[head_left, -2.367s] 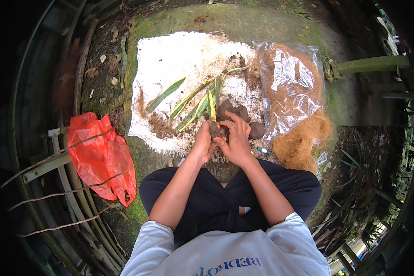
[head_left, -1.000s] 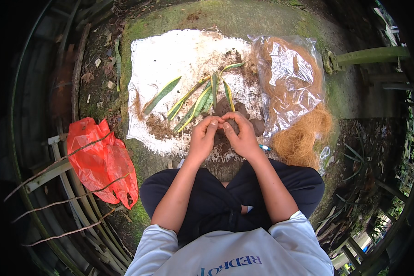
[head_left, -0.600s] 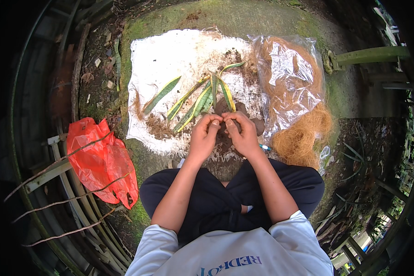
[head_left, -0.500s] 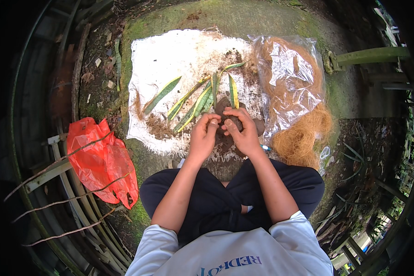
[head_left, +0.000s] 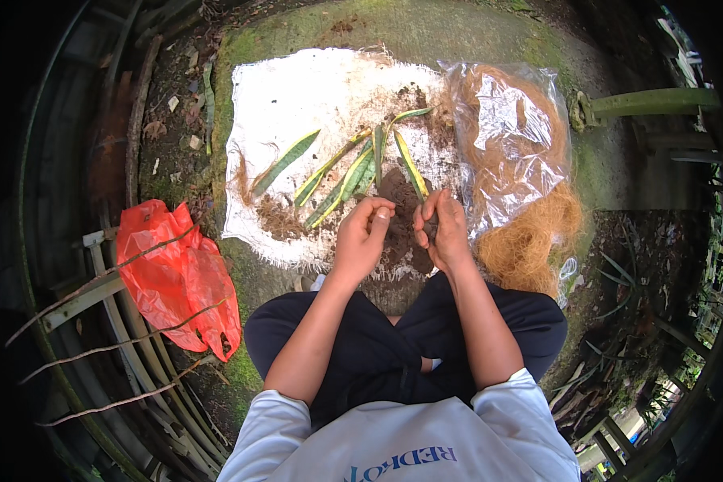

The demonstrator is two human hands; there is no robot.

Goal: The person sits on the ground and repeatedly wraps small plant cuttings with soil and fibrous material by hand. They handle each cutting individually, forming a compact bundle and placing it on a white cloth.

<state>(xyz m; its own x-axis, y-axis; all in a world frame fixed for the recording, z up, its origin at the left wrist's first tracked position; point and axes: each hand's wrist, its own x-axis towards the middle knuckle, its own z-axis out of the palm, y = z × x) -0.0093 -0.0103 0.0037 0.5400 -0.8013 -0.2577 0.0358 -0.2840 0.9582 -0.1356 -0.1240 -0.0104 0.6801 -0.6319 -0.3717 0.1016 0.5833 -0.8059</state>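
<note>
My right hand point(head_left: 446, 230) is curled around a dark clump of soil. From its fingertips a yellow-edged snake plant leaf point(head_left: 410, 163) leans up and to the left, its lower end in the clump. To the left, my left hand point(head_left: 363, 241) is closed, thumb against the curled fingers; anything inside is hidden. Loose dark soil point(head_left: 402, 221) lies between and beneath the hands. Beyond my left hand, several more snake plant leaves point(head_left: 352, 181) fan out over a white woven sack point(head_left: 297, 88). One separate leaf point(head_left: 287, 161) lies farther left.
A clear plastic bag point(head_left: 510, 120) of brown coconut fibre sits right of the sack, with loose fibre point(head_left: 522, 241) spilling toward me. A red plastic bag point(head_left: 177, 277) lies at left beside metal bars. Mossy concrete point(head_left: 426, 24) runs behind the sack.
My hands were together around the dark soil and have moved apart. The right hand has shifted right and turned, and the leaf at its fingertips tilts more. More loose soil shows between them.
</note>
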